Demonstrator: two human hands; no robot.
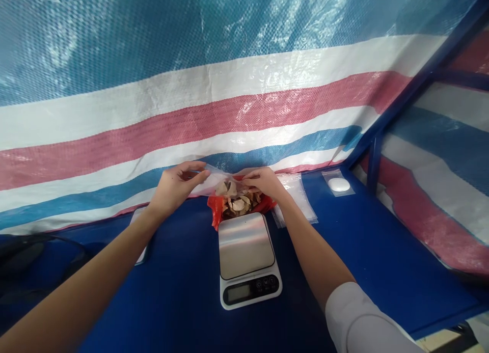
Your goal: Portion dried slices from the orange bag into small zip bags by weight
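Between my two hands a clear plastic bag (216, 179) is stretched over an open red plastic bag (216, 210). My left hand (181, 182) pinches the clear bag's left end between thumb and fingers. On the other side my right hand (263, 182) has its fingers closed on the bag's right part, above the red bag. Dried, pale brown, leaf-like pieces (240, 206) fill the red bag, and some show at or behind the clear film; I cannot tell whether they are inside it. Just in front stands a white kitchen scale (246, 248) with a bare metal plate.
A stack of clear plastic bags (300, 197) lies right of the red bag. Farther right is a small clear bag with a white oval object (338, 185). A phone-like slab (142, 256) lies partly under my left forearm. Striped sheeting (229, 103) closes off the blue table's (179, 281) back.
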